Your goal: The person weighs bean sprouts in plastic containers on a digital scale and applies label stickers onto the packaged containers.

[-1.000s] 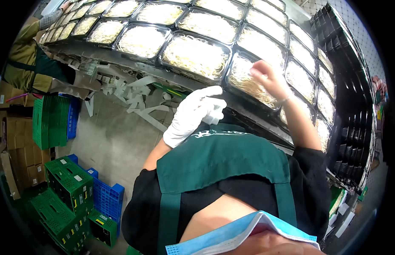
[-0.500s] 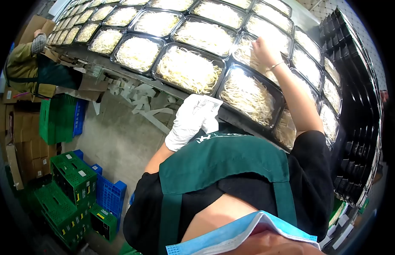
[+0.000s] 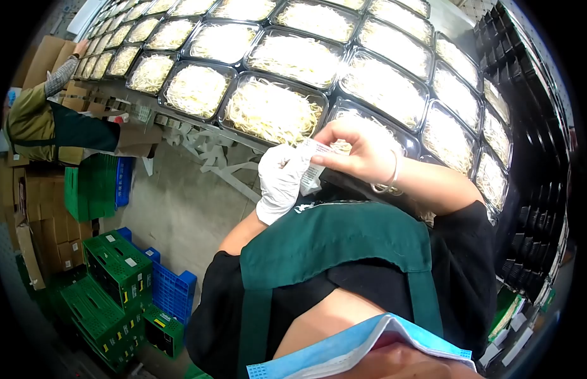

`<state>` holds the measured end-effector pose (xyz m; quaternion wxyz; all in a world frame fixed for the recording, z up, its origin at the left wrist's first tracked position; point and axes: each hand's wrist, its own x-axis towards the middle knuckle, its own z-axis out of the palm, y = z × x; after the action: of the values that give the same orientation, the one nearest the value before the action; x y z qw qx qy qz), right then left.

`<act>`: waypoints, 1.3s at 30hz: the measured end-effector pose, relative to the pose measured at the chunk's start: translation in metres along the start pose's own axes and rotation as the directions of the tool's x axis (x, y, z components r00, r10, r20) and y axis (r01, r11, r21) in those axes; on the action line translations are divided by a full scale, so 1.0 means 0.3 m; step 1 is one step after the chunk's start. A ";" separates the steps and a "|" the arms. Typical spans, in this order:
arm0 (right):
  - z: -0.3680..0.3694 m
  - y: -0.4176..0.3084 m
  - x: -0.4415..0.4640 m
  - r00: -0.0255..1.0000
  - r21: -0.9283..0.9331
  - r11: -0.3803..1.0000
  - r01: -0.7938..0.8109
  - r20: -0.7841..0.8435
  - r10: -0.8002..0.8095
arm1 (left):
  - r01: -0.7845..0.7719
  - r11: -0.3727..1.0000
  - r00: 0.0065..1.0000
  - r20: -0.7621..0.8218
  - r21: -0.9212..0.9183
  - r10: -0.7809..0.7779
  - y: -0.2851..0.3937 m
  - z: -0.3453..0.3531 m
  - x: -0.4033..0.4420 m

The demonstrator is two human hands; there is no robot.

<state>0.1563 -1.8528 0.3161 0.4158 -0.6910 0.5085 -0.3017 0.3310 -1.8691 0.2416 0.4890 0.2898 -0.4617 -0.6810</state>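
Note:
My left hand [image 3: 278,182], in a white glove, is closed around a strip of printed white labels [image 3: 311,179] in front of my apron. Bare and wearing a bracelet, my right hand [image 3: 364,153] reaches in from the right, its thumb and fingers pinching the top edge of the labels. Whether one label has come off the strip is too small to tell. Just beyond both hands sits a black tray of bean sprouts [image 3: 273,111] with a clear cover. My right hand partly hides another sprout tray [image 3: 394,138].
Rows of packed trays [image 3: 296,55] cover the table. Tall stacks of black trays [image 3: 527,158] stand at the right. On the floor at left are green crates [image 3: 119,268], a blue crate [image 3: 173,287] and cardboard boxes [image 3: 47,215]. A co-worker [image 3: 59,126] stands at far left.
My right hand has come back from over a tray on the table to the labels at my left hand and now pinches them. My left hand stays nearly in place.

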 end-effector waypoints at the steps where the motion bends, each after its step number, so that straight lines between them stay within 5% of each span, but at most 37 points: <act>1: -0.013 0.037 0.009 1.000 -0.004 1.000 0.006 -0.009 -0.006 | -0.002 1.000 1.000 0.003 0.002 0.002 -0.014 -0.012 0.000; 2: -0.037 0.094 0.034 0.983 0.070 0.983 0.170 -0.088 -0.164 | 0.028 0.993 0.997 0.067 0.116 -0.036 0.020 0.007 0.011; 3: -0.097 0.132 0.068 0.977 -0.141 0.976 0.163 -0.115 -0.180 | 0.050 0.972 0.989 0.124 0.230 -0.081 0.040 0.016 0.017; 4: -0.172 0.174 0.120 0.977 -0.066 0.996 -0.052 -0.211 0.037 | 0.170 0.978 0.978 0.105 0.123 -0.183 0.039 0.007 0.007; 5: -0.299 0.304 0.198 0.935 0.015 0.996 -0.092 -0.341 0.092 | 0.168 0.978 0.979 0.099 0.122 -0.181 0.025 -0.018 0.002; 7: -0.519 0.458 0.291 0.823 -0.343 0.871 -0.353 -0.556 0.114 | 0.183 0.983 0.965 0.185 0.016 -0.183 -0.008 -0.065 0.000; 8: -0.583 0.462 0.325 0.805 -0.438 0.706 -0.556 -0.494 0.327 | 0.214 0.973 0.966 0.132 0.081 -0.223 0.036 -0.032 0.014; 9: -0.591 0.507 0.345 0.810 -0.441 0.710 -0.549 -0.491 0.322 | 0.209 0.974 0.968 0.126 0.082 -0.218 0.044 -0.027 0.016; 11: -0.555 0.567 0.371 0.818 -0.703 0.455 -0.547 -0.564 0.113 | 0.261 0.947 0.965 -0.073 0.185 -0.252 0.056 -0.025 0.011; 12: -0.544 0.573 0.360 0.856 -0.820 0.304 -0.485 -0.517 -0.030 | 0.283 0.945 0.958 0.007 0.165 -0.288 0.076 -0.033 0.016; 16: -0.603 0.539 0.283 0.711 -0.673 0.229 -0.703 -0.659 0.247 | 0.309 0.951 0.924 0.244 -0.027 -0.294 0.119 -0.044 0.039; 17: -0.597 0.563 0.251 0.717 -0.684 0.218 -0.696 -0.674 0.177 | 0.306 0.952 0.925 0.244 -0.028 -0.290 0.129 -0.035 0.049; 19: -0.518 0.487 0.237 0.769 -0.500 0.632 -0.592 -0.585 0.258 | 0.343 0.939 0.932 0.140 -0.039 -0.334 0.127 -0.005 0.070; 20: -0.417 0.338 0.231 0.857 -0.362 0.799 -0.481 -0.387 0.340 | 0.265 0.960 0.961 0.102 -0.086 -0.256 0.113 0.014 0.074; 21: -0.310 0.323 0.198 0.951 -0.050 0.969 -0.244 -0.207 0.229 | 0.270 0.959 0.960 0.105 -0.083 -0.261 0.113 0.030 0.073; 23: -0.157 0.142 0.136 0.989 0.024 0.998 -0.050 0.142 0.047 | 0.334 0.942 0.941 -0.034 -0.031 -0.335 0.126 0.059 0.087; 24: -0.086 0.109 0.117 0.994 0.055 0.994 0.096 0.046 -0.099 | -0.110 0.892 0.993 0.020 0.439 0.113 0.039 0.000 0.089; 25: -0.046 0.091 0.106 0.969 0.069 0.967 0.244 -0.052 -0.241 | -0.114 0.891 0.993 0.028 0.439 0.114 0.045 0.008 0.085; 27: -0.045 0.088 0.103 0.956 0.178 0.941 0.288 -0.100 -0.274 | 0.219 0.967 0.973 -0.105 0.130 -0.206 0.088 0.040 0.069; 29: -0.122 0.140 0.151 0.908 -0.025 0.915 0.403 -0.118 -0.403 | 0.178 0.966 0.984 -0.011 0.190 -0.179 0.085 0.049 0.082; 30: -0.180 0.175 0.179 0.974 -0.110 0.988 0.113 -0.183 -0.132 | 0.139 0.959 0.980 0.102 0.247 -0.168 0.091 0.037 0.096; 31: -0.293 0.245 0.251 0.947 -0.102 0.995 -0.012 -0.321 -0.022 | 0.093 0.950 0.964 0.212 0.298 -0.161 0.100 0.021 0.110; 32: -0.446 0.329 0.342 0.888 -0.079 0.988 -0.133 -0.451 0.083 | 0.182 0.956 0.971 0.108 0.230 -0.211 0.099 0.008 0.091; 33: -0.625 0.412 0.403 0.873 -0.316 0.911 -0.265 -0.481 0.087 | 0.283 0.956 0.959 -0.017 0.080 -0.282 0.134 -0.010 0.072; 34: -0.774 0.571 0.461 0.768 -0.356 0.832 -0.425 -0.629 0.122 | 0.156 0.988 0.986 0.058 -0.022 -0.154 0.157 -0.060 0.056; 35: -0.867 0.663 0.479 0.709 -0.504 0.663 -0.554 -0.703 0.059 | -0.007 0.991 0.986 -0.162 0.133 0.029 0.146 -0.112 0.017; 36: -0.915 0.709 0.497 0.699 -0.482 0.621 -0.618 -0.698 0.153 | 0.025 0.951 0.948 -0.309 0.307 0.075 0.216 -0.138 -0.002; 37: -0.931 0.759 0.517 0.684 -0.487 0.586 -0.648 -0.710 0.166 | -0.151 0.917 0.856 -0.416 0.370 0.308 0.279 -0.108 -0.008; 38: -0.916 0.783 0.532 0.708 -0.545 0.519 -0.658 -0.683 0.180 | -0.252 0.774 0.878 -0.200 0.581 0.435 0.335 -0.288 -0.072; 39: -0.900 0.796 0.537 0.728 -0.600 0.450 -0.662 -0.656 0.196 | -0.374 0.413 0.784 0.046 0.831 0.619 0.442 -0.400 -0.118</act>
<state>-0.1300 -2.1115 0.2321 -0.0264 -0.5375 0.8389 -0.0821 0.4980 -1.8902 0.3119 0.5410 0.4153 -0.7111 -0.1706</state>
